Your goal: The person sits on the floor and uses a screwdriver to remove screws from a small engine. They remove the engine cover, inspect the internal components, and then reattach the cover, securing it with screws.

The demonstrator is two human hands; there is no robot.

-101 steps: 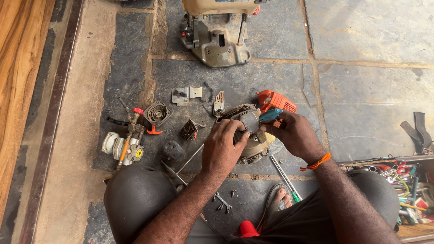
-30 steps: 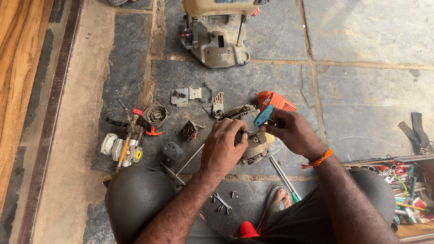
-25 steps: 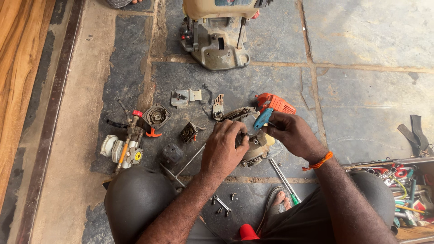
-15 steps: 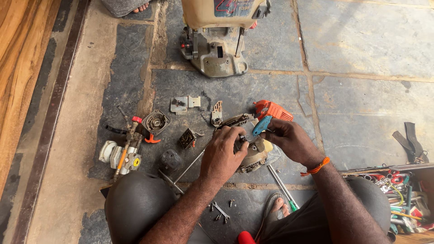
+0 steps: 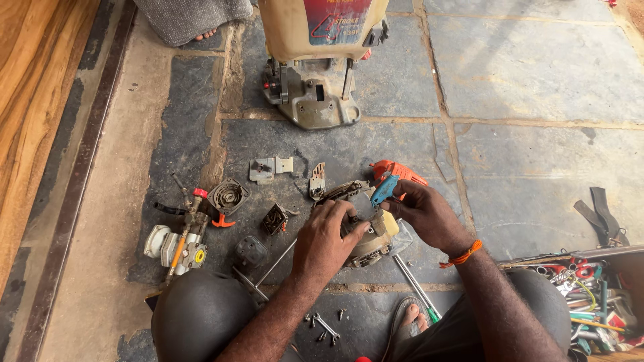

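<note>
Where the floor (image 5: 537,154) spreads out in big grey stone slabs w/ pale mortar joints, a wooden strip (image 5: 30,100) runs down the left edge beside a dark metal rail. Biggest item: a cream-coloured sprayer tank (image 5: 315,40) on its grey metal base, standing at the top centre. Someone else's foot under grey cloth (image 5: 194,20) shows at top left. At the far right, a toolbox (image 5: 590,295) crammed w/ mixed tools, black straps just above it.

Centre, near the person's knees: a small engine block (image 5: 369,245), grey and cream, sits on the floor between both hands. Left hand (image 5: 325,241) is clamped over its top, fingers curled round it. Right hand (image 5: 426,214) is closed on a blue-handled tool (image 5: 384,190), tip aimed at the engine. An orange cover (image 5: 399,173) lies just behind.

Smaller bits to the left: pump assy w/ red valve (image 5: 181,234), round housing (image 5: 228,196), grey bracket (image 5: 270,167), black cap (image 5: 249,253). Loose screws (image 5: 322,325) by the knee; green-handled screwdriver (image 5: 419,291) near a sandalled foot.
</note>
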